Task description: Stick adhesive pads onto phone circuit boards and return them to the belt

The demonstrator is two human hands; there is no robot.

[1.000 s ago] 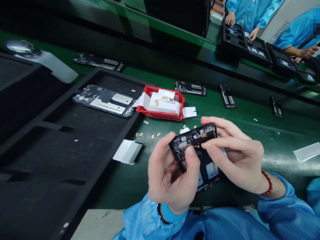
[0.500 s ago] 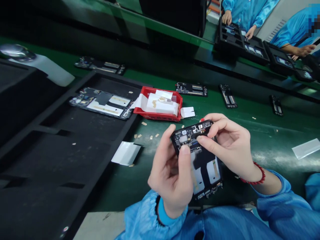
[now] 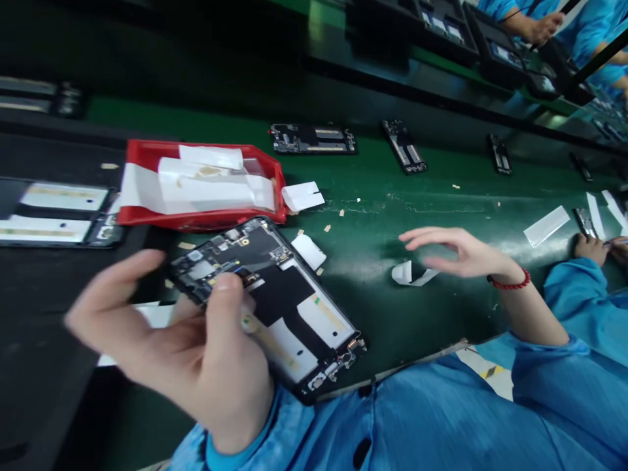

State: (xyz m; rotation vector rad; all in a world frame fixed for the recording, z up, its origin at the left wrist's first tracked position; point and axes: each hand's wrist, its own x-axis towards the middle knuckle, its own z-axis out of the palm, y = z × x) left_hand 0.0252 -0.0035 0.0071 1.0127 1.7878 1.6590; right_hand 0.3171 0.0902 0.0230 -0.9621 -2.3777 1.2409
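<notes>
My left hand (image 3: pixel 210 347) is closed on an opened smartphone (image 3: pixel 289 288), its thumb pressed on the circuit board near the top end. The phone's inside faces up, with white panels and black strips showing, and it is tilted toward the left. Off to the right, my right hand (image 3: pixel 456 252) hovers over the green table with its fingers apart and nothing in them. Below its fingertips lies a curled white paper strip (image 3: pixel 405 273). Just beyond the phone stands a red bin (image 3: pixel 206 217) holding white paper strips (image 3: pixel 216 186).
Several opened phones (image 3: pixel 318 139) lie along the back of the green table (image 3: pixel 363 203). A black tray (image 3: pixel 29 314) with another opened phone (image 3: pixel 49 216) fills the left. Small tan scraps are scattered about. At right, a co-worker's hands (image 3: pixel 591 248) work beside a clear strip (image 3: pixel 546 226).
My right hand has left the phone and moved right, its fingers now apart. My left hand keeps the phone, which has turned and tilted. The view has shifted to the right.
</notes>
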